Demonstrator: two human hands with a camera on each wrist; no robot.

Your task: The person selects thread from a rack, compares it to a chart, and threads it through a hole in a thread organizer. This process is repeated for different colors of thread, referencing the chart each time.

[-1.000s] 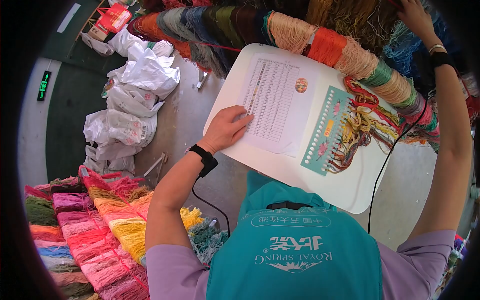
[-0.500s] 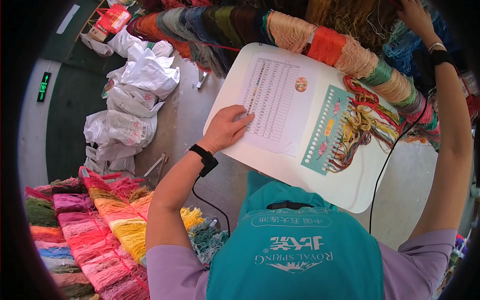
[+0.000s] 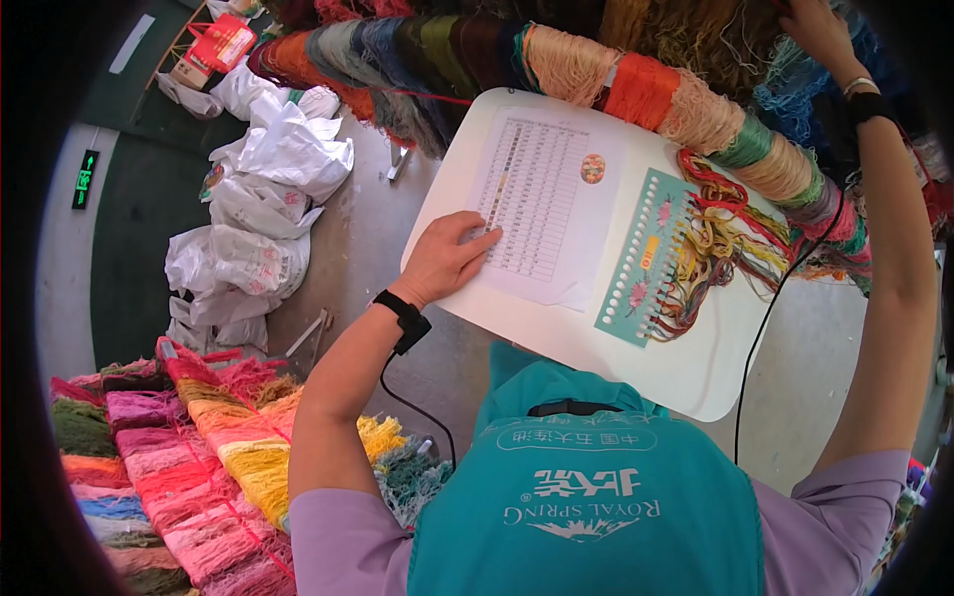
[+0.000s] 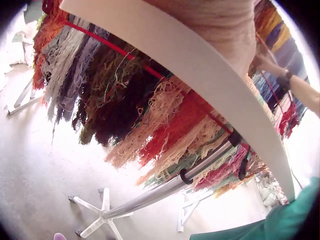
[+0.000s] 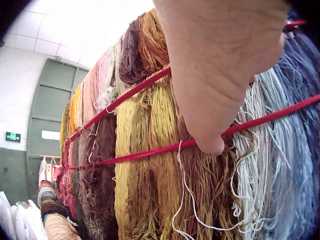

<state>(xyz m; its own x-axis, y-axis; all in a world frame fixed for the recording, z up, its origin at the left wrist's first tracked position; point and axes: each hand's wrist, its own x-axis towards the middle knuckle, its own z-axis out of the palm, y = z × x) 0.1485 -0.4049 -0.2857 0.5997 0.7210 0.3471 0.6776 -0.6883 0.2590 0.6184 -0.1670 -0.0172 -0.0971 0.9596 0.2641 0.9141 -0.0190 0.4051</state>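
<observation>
A white board [image 3: 696, 382] carries a printed chart [image 3: 547, 199] with rows and small colour patches. My left hand [image 3: 447, 260] rests on the chart's left side, its index fingertip at the column of patches. In the left wrist view, the palm [image 4: 215, 30] lies over the board's edge. To the chart's right lies a teal punched card [image 3: 626, 288] with thread samples [image 3: 730, 238] tied along it. My right hand [image 3: 823, 38] reaches up to hanging yarn skeins. In the right wrist view, its thumb tip overlaps a red cord [image 5: 145, 154] before brown skeins [image 5: 210, 190]; its other fingers are hidden.
A rail of coloured skeins [image 3: 646, 94] runs behind the board. More skeins [image 3: 189, 457] hang at lower left. White sacks [image 3: 258, 214] line the wall. A dark cable [image 3: 760, 343] crosses the board's right side. A pole on a wheeled base [image 4: 104, 215] stands below.
The head view has shifted slightly. My left hand stays at the same place on the chart, and my right hand stays up by the skeins.
</observation>
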